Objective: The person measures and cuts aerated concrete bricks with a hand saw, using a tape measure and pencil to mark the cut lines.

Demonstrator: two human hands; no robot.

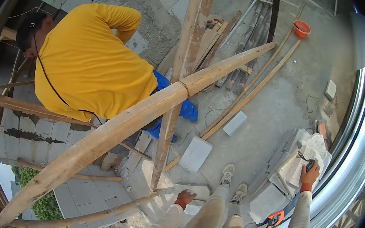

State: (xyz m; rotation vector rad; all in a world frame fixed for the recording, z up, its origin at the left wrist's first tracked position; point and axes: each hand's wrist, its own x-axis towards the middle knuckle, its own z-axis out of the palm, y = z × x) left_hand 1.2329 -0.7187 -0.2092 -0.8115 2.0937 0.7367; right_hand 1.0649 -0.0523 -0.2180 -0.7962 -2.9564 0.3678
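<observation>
My left hand (186,197) hangs in front of my legs with its fingers loosely stretched out and nothing in them. It overlaps the pale block (192,189) on the floor in this view. At the right, my right hand (310,174) is closed around a small dark object with a thin looped cord (310,164); its exact kind I cannot tell. Under and beyond that hand lies a stack of broken pale blocks and slabs (295,164). Near my right forearm is a hand saw (275,219) with an orange and black handle.
A long wooden beam (129,119) crosses in front, tied to an upright post (167,138). Past it, a person (92,61) in a yellow top bends beside a block wall. Long poles (251,91), loose blocks (196,153) and an orange bowl (301,29) lie on the concrete floor.
</observation>
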